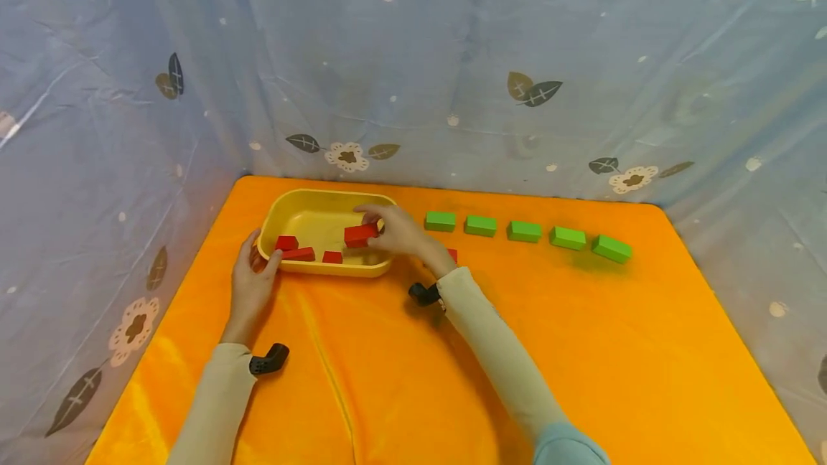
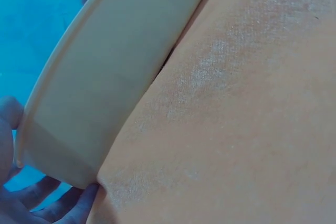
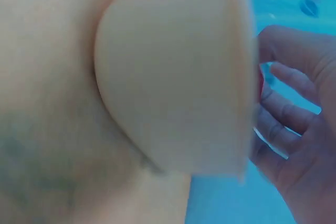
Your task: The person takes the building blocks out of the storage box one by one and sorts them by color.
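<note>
A yellow plastic basin [image 1: 336, 270] stands at the back left of the table. My left hand [image 1: 250, 285] holds its left end, thumb at the rim and fingers curled under the outer wall, as the left wrist view shows. Over the right part of the basin, my right hand [image 1: 400, 232] pinches a red block [image 1: 359, 236] between thumb and fingers. Inside, along the near wall, lie other red blocks [image 1: 298, 255]. In the right wrist view the basin's wall [image 3: 173, 77] hides most of the held block.
Several green blocks [image 1: 481, 226] form a spaced row to the right of the basin. Another red block [image 1: 453, 255] shows partly behind the right wrist. An orange cloth [image 1: 581, 350] covers the table, and a patterned blue-grey curtain [image 1: 452, 56] closes off the back and sides.
</note>
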A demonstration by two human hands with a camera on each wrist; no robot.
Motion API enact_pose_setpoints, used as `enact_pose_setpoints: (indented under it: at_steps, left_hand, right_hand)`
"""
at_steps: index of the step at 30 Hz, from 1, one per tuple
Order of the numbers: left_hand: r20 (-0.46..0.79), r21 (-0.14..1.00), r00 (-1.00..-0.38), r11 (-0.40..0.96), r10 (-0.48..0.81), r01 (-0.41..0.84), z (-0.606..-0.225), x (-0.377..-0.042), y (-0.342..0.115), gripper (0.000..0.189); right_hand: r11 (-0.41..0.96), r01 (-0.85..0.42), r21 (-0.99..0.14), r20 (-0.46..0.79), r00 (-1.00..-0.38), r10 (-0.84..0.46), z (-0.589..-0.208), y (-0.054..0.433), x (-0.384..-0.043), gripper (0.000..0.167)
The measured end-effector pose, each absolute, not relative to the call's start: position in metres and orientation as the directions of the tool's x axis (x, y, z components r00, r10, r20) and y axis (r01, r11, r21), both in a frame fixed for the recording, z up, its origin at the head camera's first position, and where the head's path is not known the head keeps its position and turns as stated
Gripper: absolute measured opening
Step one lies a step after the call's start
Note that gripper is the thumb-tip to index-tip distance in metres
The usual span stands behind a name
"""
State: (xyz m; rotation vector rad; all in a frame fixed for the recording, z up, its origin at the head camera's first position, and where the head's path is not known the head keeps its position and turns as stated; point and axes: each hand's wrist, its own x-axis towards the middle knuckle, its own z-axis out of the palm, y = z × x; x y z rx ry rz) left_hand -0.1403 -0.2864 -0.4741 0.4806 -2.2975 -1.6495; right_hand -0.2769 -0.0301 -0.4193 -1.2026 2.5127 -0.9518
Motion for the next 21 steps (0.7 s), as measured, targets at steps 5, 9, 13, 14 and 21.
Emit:
enact_pose_setpoints:
  at_steps: [5, 9, 13, 14, 21]
  left_hand:
    - [0.028, 0.947, -0.906, 0.302, -0.422, -0.112, -0.474, -0.14, -0.285, 0.066]
    - [0.025, 0.948, -0.905, 0.297, -0.424, -0.113, -0.476, -0.14, -0.285, 0.065]
    - [0.02, 0.947, -0.904, 0.297, -0.426, -0.119, -0.476, -0.141, -0.283, 0.065]
    - [0.016, 0.948, -0.905, 0.294, -0.425, -0.122, -0.476, -0.141, -0.283, 0.065]
    - [-0.002, 0.951, -0.905, 0.28, -0.425, -0.133, -0.472, -0.141, -0.283, 0.065]
  right_hand:
    - [0.391, -0.543, -0.743, 0.15, -0.704, -0.694, -0.416, 0.005, -0.274, 0.059]
    - [0.344, -0.519, -0.782, 0.206, -0.737, -0.643, -0.418, 0.031, -0.274, 0.058]
    - [0.371, -0.528, -0.764, 0.223, -0.756, -0.616, -0.417, 0.062, -0.271, 0.059]
    - [0.388, -0.524, -0.759, 0.218, -0.765, -0.606, -0.417, 0.071, -0.27, 0.059]
    - [0.489, -0.464, -0.738, 0.17, -0.83, -0.53, -0.424, 0.138, -0.263, 0.062]
